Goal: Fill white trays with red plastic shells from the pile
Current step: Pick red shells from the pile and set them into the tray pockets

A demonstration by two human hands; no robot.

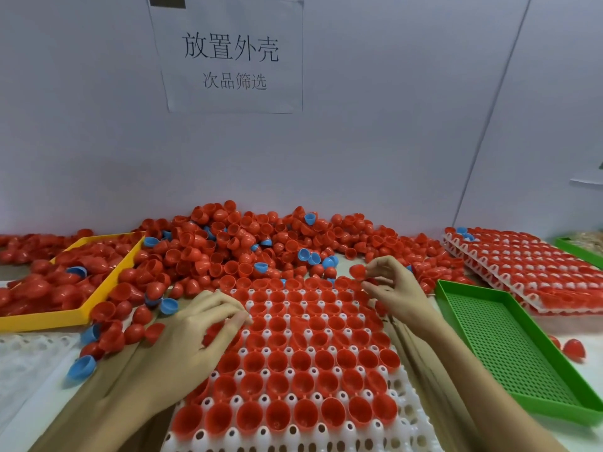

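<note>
The right hand [391,285] pinches a red shell [358,271] above the far edge of the white tray [293,432]. The left hand [192,334], fingers curled, rests on the tray's left side; I cannot tell whether it holds anything. The pile [235,243] lies just beyond both hands

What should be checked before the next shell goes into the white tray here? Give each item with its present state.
1. Shell in hand: right hand pinches a red shell over the tray's far edge. Ok.
2. Free pockets in the white tray: empty ones show at the near edge. Ok.
3. Left hand position: lies on the tray's left side, covering pockets. Not ok.
4. Supply: pile is large. Ok.
5. Pile purity: blue shells are mixed in. Not ok.
6. Held shell free of defects: cannot tell.
</note>
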